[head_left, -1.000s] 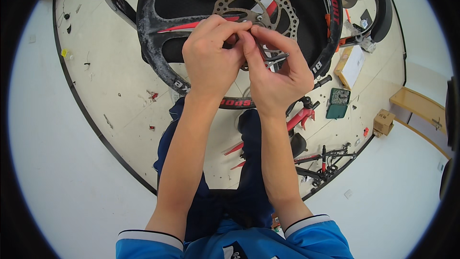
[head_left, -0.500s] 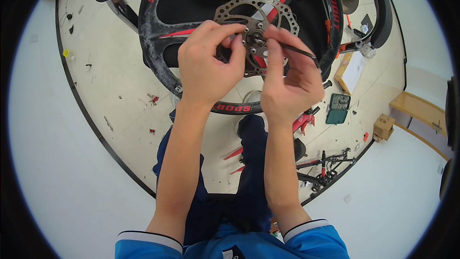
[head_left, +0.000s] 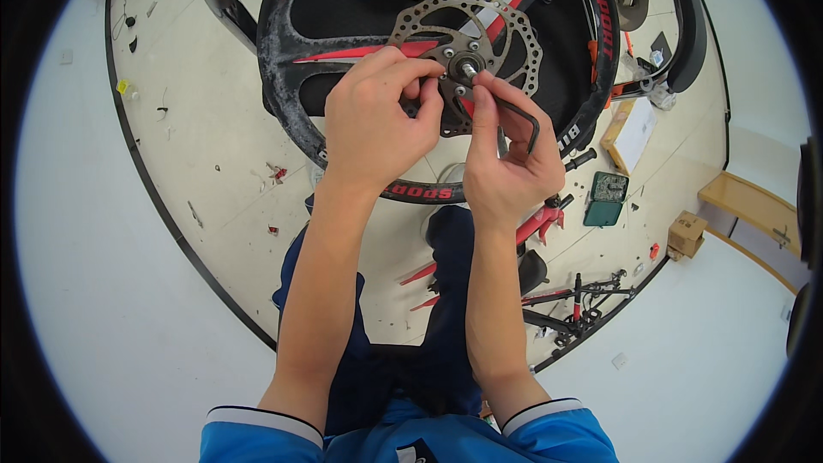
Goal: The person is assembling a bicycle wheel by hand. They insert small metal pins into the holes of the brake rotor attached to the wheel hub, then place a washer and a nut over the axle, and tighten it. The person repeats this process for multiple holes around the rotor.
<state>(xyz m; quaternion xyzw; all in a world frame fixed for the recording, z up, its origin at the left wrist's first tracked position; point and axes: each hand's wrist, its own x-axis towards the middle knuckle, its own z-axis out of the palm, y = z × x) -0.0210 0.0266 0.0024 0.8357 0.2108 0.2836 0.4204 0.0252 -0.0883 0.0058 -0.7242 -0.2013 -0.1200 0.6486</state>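
Presently, we clamp hex key [head_left: 535, 127] in right hand [head_left: 513, 167]; left hand [head_left: 375, 116], grip untellable, part-hides rotor [head_left: 531, 56]; rightward: case [head_left: 605, 212], carton [head_left: 686, 234].

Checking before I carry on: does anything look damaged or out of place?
Yes: the black wheel's left rim looks whitish, scuffed or dusty, unlike its dark right side; small red scraps litter the floor.
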